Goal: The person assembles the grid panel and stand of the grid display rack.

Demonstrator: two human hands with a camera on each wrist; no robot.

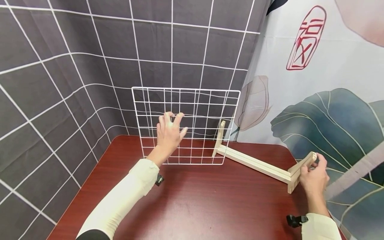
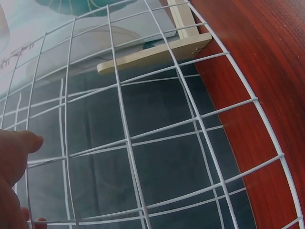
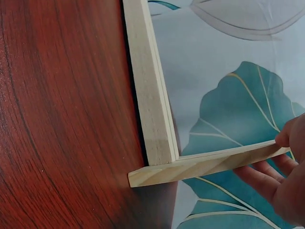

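A white wire grid panel (image 1: 192,128) stands upright near the back of the table. My left hand (image 1: 169,131) holds it near its middle, fingers at the wires and thumb spread to the right. In the left wrist view, fingertips (image 2: 40,223) show at the wires, low on the left. To the right lies a pale wooden frame (image 1: 255,164), a long bar with a crosspiece at each end. With thumb and fingers, my right hand (image 1: 315,176) pinches the raised end of the near crosspiece (image 3: 209,165). The far crosspiece (image 2: 152,56) shows through the grid.
The dark red table (image 1: 207,203) spreads in front of both hands. A grey cloth with white grid lines (image 1: 156,40) hangs behind and to the left. On the right hangs a pale cloth (image 1: 276,60) with leaf prints. Wrist cameras (image 1: 159,180) sit on both arms.
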